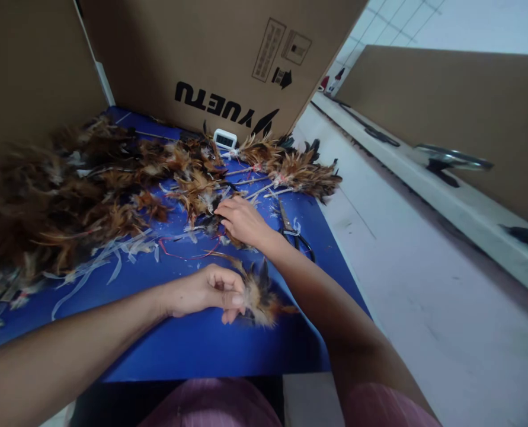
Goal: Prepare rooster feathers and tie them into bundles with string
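My left hand, its fingers closed in a pinch, holds a small bunch of brown and dark feathers low over the front of the blue table. Farther back, my right hand reaches into the near edge of a heap of loose brown feathers. Its fingertips touch the feathers there, and whether they grip any is hidden. Between the two hands lies a thin red string. Black-handled scissors rest just right of my right wrist.
A big pile of feathers covers the left side, with clear plastic strips before it. Feather bundles on sticks lie at the back right, near a small white digital timer. A cardboard box stands behind.
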### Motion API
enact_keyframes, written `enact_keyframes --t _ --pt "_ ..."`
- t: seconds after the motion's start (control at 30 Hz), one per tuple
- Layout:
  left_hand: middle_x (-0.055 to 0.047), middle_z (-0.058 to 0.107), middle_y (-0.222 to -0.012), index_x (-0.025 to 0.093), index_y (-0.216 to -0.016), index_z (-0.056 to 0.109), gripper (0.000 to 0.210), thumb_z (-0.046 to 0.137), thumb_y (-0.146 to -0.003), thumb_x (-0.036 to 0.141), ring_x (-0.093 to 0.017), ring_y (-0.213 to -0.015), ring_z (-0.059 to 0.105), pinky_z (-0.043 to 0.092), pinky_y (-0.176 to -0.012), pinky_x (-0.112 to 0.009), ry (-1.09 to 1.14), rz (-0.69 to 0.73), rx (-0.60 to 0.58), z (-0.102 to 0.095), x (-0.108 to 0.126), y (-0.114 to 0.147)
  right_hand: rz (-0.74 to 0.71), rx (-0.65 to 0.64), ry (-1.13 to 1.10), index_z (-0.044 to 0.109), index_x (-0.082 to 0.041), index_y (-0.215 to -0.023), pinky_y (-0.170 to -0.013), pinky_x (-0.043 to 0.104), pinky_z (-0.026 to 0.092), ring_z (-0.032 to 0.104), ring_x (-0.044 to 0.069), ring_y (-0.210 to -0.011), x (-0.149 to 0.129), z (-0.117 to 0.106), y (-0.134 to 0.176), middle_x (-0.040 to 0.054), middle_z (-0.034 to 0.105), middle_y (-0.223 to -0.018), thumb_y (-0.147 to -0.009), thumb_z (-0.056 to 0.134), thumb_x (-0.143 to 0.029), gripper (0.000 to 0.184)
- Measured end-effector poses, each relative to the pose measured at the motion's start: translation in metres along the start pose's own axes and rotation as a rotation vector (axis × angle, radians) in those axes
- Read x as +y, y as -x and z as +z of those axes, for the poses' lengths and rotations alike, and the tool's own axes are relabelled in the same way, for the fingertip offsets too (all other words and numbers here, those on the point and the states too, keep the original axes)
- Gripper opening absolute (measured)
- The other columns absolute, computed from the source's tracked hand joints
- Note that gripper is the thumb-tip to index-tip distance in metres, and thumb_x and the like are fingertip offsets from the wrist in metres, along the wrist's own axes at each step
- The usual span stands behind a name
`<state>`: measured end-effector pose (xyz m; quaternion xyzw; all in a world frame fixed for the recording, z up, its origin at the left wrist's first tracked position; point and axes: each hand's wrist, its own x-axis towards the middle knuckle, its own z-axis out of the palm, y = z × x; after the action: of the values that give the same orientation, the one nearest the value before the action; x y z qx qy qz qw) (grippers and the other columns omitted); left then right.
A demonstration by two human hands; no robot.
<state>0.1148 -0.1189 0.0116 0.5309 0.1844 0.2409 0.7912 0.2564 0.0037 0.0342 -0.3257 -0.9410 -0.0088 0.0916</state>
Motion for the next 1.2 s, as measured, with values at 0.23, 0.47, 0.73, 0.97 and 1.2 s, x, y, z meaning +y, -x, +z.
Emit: enact_keyframes --t 0.23,0.47,0.73,0.97,1.2 --pt "-0.001 0.059 -0.057 0.012 -0.072 0.064 0.038 0.068 -0.077 0.050 -0.011 -0.052 0.052 0.041 -0.059 -0.025 -0.008 0.002 -0.029 0.001 -0.001 0.000 0.047 -0.077 0.095 0.066 -0.015 -0.087 -0.083 0.033 0.036 0.052 0.022 -0.091 0.009 0.002 -0.018 0.0101 0.064 -0.093 -0.089 0.051 -0.017 0.015" --pt "-0.001 0.060 -0.056 0.012 -0.073 0.065 0.037 0.068 -0.077 0.049 -0.010 -0.051 0.053 0.042 -0.058 -0.024 -0.008 0.001 -0.033 0.000 -0.002 0.000 0.121 0.088 -0.198 0.061 -0.016 -0.085 -0.085 0.029 0.038 0.054 0.019 -0.090 0.021 -0.009 -0.015 0.0063 0.062 -0.091 -0.086 0.052 -0.015 0.009" --pt "-0.001 0.060 -0.056 0.012 -0.074 0.065 0.035 0.069 -0.077 0.047 -0.009 -0.048 0.052 0.042 -0.057 -0.023 0.006 -0.005 -0.039 0.001 -0.004 0.001 0.336 0.286 -0.149 0.061 -0.016 -0.084 -0.081 0.030 0.040 0.056 0.020 -0.085 0.027 -0.013 -0.028 0.0071 0.063 -0.090 -0.084 0.050 -0.015 0.011" --pt "-0.001 0.061 -0.059 0.012 -0.074 0.066 0.037 0.070 -0.076 0.048 -0.009 -0.049 0.054 0.043 -0.056 -0.023 0.014 -0.011 -0.044 0.001 -0.001 0.001 0.369 0.194 -0.103 0.063 -0.016 -0.097 -0.081 0.032 0.043 0.057 0.021 -0.086 0.023 -0.001 -0.037 0.0090 0.061 -0.099 -0.082 0.057 -0.021 0.016" --pt "-0.002 0.060 -0.061 0.012 -0.074 0.066 0.037 0.070 -0.075 0.049 -0.010 -0.051 0.056 0.046 -0.057 -0.024 0.012 -0.016 -0.047 0.000 -0.002 0.001 0.345 -0.029 -0.098 0.064 -0.017 -0.103 -0.079 0.032 0.044 0.060 0.022 -0.089 0.006 0.018 -0.052 0.0108 0.062 -0.104 -0.083 0.059 -0.032 0.026"
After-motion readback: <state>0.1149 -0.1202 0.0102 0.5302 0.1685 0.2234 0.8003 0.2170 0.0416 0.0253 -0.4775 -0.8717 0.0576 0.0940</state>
